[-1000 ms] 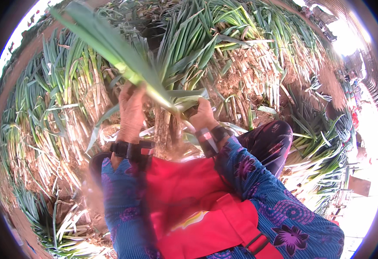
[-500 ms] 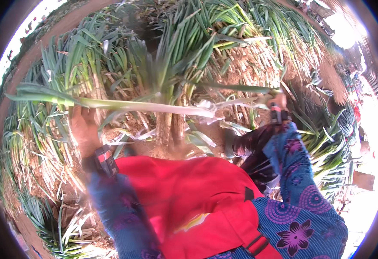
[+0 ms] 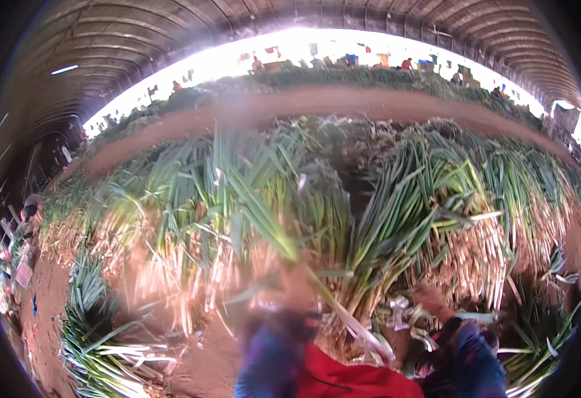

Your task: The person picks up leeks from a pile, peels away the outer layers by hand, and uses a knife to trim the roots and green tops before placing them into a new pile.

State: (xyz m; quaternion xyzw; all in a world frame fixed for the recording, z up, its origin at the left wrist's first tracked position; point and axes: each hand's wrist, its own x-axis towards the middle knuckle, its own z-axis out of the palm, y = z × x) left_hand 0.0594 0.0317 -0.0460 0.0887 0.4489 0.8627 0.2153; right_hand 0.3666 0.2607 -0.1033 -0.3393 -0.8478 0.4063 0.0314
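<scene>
My left hand (image 3: 297, 284), smeared by motion, is closed around one long green onion. The onion's green leaves (image 3: 264, 222) slant up and to the left above the hand. Its pale stalk (image 3: 350, 320) runs down to the right toward the red apron (image 3: 356, 378). My right hand (image 3: 434, 303) is lower and to the right, beside loose white and green peelings (image 3: 400, 312); its fingers are too unclear to show whether they hold anything. A thick bundle of green onions (image 3: 396, 219) stands upright just beyond and between my hands.
Rows of upright green onions (image 3: 472, 255) stretch across the ground in front. More lie in piles at the lower left (image 3: 98, 338) and lower right (image 3: 542, 351). A bare dirt path (image 3: 343, 103) crosses behind the rows. Several people are far off under the arched roof (image 3: 290, 14).
My view has lifted from my lap to the rows and roof. The green onion, level across before, now slants in my left hand. My right hand sits lower, near the peelings.
</scene>
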